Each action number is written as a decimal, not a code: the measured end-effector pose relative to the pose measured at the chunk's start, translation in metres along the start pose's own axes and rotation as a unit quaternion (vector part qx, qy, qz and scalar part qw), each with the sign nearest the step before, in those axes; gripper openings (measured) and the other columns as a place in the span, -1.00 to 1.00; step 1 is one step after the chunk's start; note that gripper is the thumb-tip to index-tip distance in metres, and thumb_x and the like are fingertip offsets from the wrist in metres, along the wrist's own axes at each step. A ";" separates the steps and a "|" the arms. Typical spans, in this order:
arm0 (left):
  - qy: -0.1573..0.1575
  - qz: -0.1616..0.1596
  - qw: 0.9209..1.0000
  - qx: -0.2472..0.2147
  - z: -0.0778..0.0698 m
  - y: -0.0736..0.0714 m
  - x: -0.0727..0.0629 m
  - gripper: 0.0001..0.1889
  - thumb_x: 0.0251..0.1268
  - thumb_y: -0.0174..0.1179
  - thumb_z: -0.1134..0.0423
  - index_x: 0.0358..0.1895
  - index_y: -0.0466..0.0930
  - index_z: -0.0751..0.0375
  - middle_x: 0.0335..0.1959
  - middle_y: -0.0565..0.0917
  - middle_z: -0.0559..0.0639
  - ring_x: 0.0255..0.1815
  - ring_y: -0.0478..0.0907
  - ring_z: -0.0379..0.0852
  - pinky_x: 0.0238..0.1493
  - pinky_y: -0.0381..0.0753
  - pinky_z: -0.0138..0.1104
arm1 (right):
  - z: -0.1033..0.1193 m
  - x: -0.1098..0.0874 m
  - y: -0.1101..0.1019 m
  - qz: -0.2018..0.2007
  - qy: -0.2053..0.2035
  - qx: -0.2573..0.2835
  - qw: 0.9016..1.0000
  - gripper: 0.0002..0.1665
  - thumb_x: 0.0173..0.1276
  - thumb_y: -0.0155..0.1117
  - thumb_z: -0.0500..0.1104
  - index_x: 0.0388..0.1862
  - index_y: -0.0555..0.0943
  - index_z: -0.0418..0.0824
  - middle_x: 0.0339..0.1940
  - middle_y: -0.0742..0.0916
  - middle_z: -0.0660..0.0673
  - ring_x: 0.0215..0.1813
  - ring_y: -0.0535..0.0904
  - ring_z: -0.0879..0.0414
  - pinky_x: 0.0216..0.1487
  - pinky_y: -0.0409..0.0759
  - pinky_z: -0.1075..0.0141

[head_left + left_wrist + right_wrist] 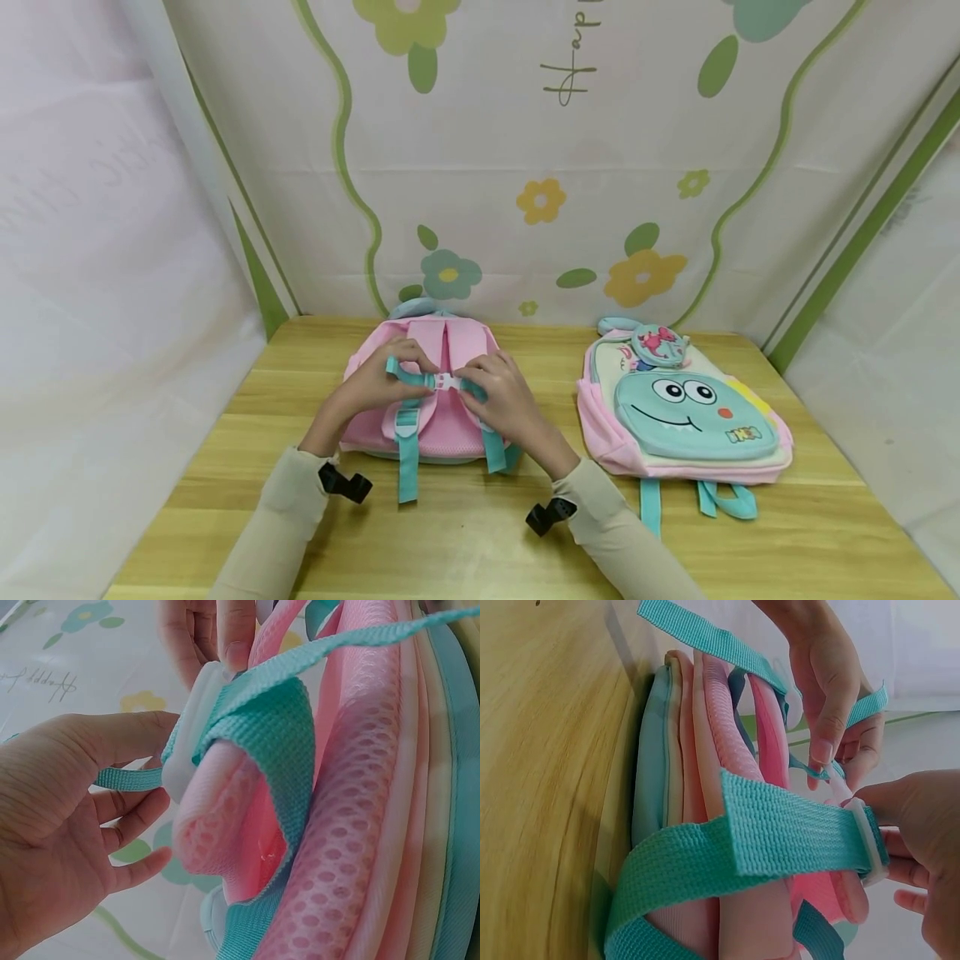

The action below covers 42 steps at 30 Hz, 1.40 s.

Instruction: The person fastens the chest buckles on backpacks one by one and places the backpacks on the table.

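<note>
A pink backpack [367,429] lies on the table with its shoulder straps facing up. Across those straps runs a teal chest strap with a white buckle [444,382], its two halves together. My left hand [384,375] pinches the buckle's left end by the teal webbing, a loose end of which loops up beside the thumb. From the other side, my right hand [501,396] pinches the buckle's right end with thumb and fingers. Below my left hand, a white strap adjuster [407,422] sits on the shoulder strap. In the right wrist view, teal webbing [795,829] partly covers the fingers.
To the right lies a second backpack [693,417] with a smiling cartoon face, a round pouch [660,345] and teal straps at its bottom. The wooden table [465,533] ends at a flower-printed cloth [480,125] behind both bags. Loose teal strap ends [408,475] hang toward me.
</note>
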State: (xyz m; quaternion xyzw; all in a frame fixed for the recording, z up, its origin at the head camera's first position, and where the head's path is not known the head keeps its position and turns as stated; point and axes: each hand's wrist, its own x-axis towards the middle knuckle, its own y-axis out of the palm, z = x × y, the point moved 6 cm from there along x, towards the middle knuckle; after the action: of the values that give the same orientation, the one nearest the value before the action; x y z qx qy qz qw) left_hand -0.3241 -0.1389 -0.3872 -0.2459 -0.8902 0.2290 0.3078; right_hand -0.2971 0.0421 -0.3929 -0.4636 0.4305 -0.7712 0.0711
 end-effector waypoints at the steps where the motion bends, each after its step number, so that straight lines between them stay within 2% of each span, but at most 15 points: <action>1: 0.001 0.000 1.000 0.001 -0.001 0.000 0.000 -0.81 0.12 0.48 0.46 -0.18 0.77 0.30 -0.27 0.73 0.12 -0.17 0.62 0.03 -0.06 0.60 -0.04 | 0.001 0.000 0.000 -0.001 -0.002 0.000 1.000 -0.68 0.13 0.61 -0.25 -0.10 0.80 -0.20 -0.18 0.78 -0.08 -0.07 0.66 0.06 0.18 0.54 0.09; 5: 0.001 0.002 1.000 0.002 -0.002 -0.001 0.001 -0.80 0.09 0.49 0.47 -0.18 0.77 0.30 -0.27 0.74 0.11 -0.16 0.63 0.03 -0.06 0.60 0.04 | 0.002 0.001 -0.002 -0.005 -0.007 0.004 1.000 -0.69 0.13 0.61 -0.26 -0.11 0.80 -0.22 -0.19 0.78 -0.08 -0.08 0.65 0.06 0.15 0.55 0.10; 13: 0.000 0.001 1.000 0.000 -0.001 -0.001 0.000 -0.79 0.09 0.49 0.47 -0.18 0.78 0.29 -0.27 0.74 0.10 -0.16 0.63 0.01 -0.06 0.60 0.08 | 0.003 0.001 -0.002 -0.008 -0.006 0.010 1.000 -0.70 0.13 0.60 -0.27 -0.12 0.80 -0.23 -0.20 0.77 -0.09 -0.08 0.64 0.04 0.15 0.57 0.08; 25: 0.000 0.000 1.000 0.007 0.001 -0.001 0.000 -0.78 0.09 0.51 0.44 -0.16 0.79 0.26 -0.28 0.75 0.08 -0.18 0.63 0.00 -0.08 0.61 -0.04 | 0.005 0.000 0.000 -0.011 0.000 0.020 1.000 -0.68 0.11 0.62 -0.29 -0.12 0.80 -0.24 -0.18 0.77 -0.10 -0.06 0.64 0.02 0.15 0.59 0.08; 32: -0.009 0.002 1.000 0.012 -0.001 -0.001 0.000 -0.78 0.07 0.52 0.42 -0.18 0.80 0.24 -0.27 0.75 0.06 -0.16 0.64 -0.02 -0.05 0.61 0.09 | 0.006 0.000 -0.001 -0.018 -0.005 0.021 1.000 -0.69 0.09 0.62 -0.29 -0.14 0.80 -0.25 -0.19 0.78 -0.10 -0.06 0.65 0.02 0.14 0.60 0.10; 42: -0.022 0.002 1.000 0.019 -0.001 -0.002 0.001 -0.79 0.05 0.53 0.42 -0.20 0.81 0.22 -0.27 0.76 0.03 -0.15 0.62 -0.05 -0.04 0.60 -0.04 | 0.008 0.000 -0.001 -0.021 -0.015 0.017 1.000 -0.67 0.08 0.63 -0.30 -0.13 0.80 -0.26 -0.17 0.78 -0.11 -0.05 0.65 0.01 0.12 0.62 0.12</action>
State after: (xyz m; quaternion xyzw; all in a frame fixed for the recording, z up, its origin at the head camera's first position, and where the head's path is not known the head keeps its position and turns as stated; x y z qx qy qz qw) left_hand -0.3248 -0.1395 -0.3854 -0.2367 -0.8919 0.2514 0.2921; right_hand -0.2908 0.0382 -0.3908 -0.4827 0.4063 -0.7728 0.0690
